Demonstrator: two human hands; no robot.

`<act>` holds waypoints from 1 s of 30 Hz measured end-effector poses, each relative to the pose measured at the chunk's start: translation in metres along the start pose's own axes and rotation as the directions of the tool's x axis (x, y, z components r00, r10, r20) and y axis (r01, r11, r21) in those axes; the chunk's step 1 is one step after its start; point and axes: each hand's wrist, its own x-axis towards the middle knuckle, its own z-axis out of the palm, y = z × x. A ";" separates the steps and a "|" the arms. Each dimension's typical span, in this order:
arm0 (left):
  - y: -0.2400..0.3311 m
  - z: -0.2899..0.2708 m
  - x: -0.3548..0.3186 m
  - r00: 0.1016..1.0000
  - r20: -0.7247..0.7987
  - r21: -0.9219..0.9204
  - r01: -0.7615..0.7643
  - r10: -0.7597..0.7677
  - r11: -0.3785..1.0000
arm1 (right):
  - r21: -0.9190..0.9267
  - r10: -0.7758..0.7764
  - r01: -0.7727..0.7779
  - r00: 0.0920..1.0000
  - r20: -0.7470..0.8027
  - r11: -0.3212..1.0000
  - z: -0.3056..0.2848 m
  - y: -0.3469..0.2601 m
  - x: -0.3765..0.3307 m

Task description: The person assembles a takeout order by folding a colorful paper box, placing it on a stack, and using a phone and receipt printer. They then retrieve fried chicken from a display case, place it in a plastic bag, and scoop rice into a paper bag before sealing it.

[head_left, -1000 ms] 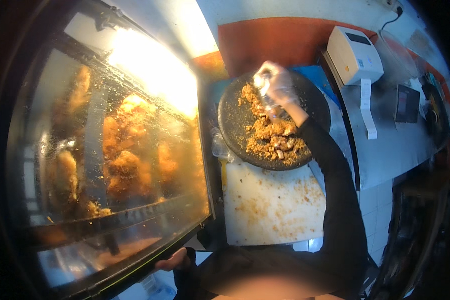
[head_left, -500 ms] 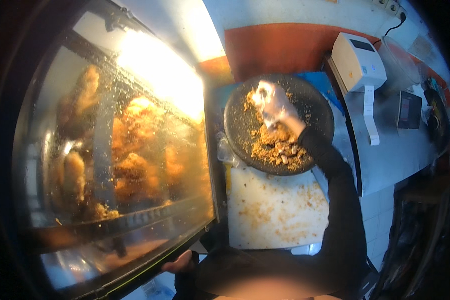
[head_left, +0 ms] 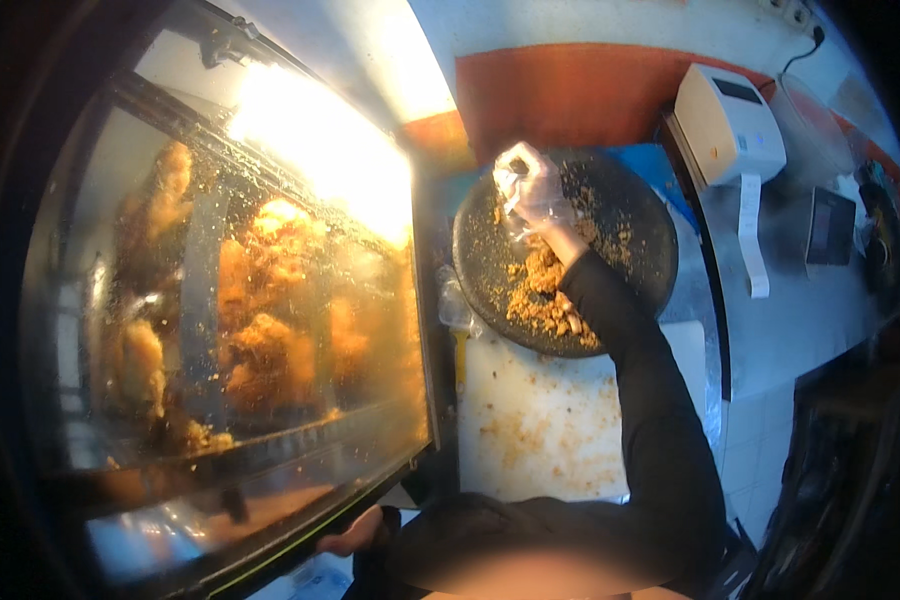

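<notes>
My right hand point(head_left: 535, 195), in a clear plastic glove, is above the far left part of a round dark stone mortar dish point(head_left: 640, 240). Its fingers are curled in and pressed together; whatever they may hold is hidden. Golden-brown crumbs and broken crispy pieces point(head_left: 545, 285) lie heaped below the wrist, and looser crumbs dot the dish. Low at the left, my bare left hand point(head_left: 350, 532) is beside the lower frame of a glass display cabinet point(head_left: 270, 400). Most of its fingers are out of sight, so its grip is unclear.
Fried chicken pieces point(head_left: 270, 345) fill the lit cabinet on the left. A crumb-stained white board point(head_left: 540, 430) lies before the dish. On a steel counter point(head_left: 780, 310) at the right are a white label printer point(head_left: 725, 125) with a paper strip point(head_left: 750, 240) and a small dark device point(head_left: 830, 228).
My right hand has moved left toward the dish's far left rim, and its forearm swung left with it. The view has shifted slightly. My left hand stays by the cabinet's lower edge.
</notes>
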 end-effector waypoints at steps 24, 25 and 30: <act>0.040 0.031 0.036 1.000 -0.019 -0.081 -0.012 0.011 0.997 | 0.160 0.278 -0.272 0.960 -0.015 0.949 -0.084 -0.037 -0.106; 0.041 0.032 0.039 1.000 -0.017 -0.081 -0.015 0.013 0.997 | 0.101 0.225 -0.229 0.973 0.043 0.968 -0.074 -0.042 -0.106; 0.049 0.029 0.045 1.000 -0.014 -0.105 -0.019 0.018 0.994 | -0.133 0.190 -0.181 0.980 0.064 0.975 -0.058 -0.038 -0.102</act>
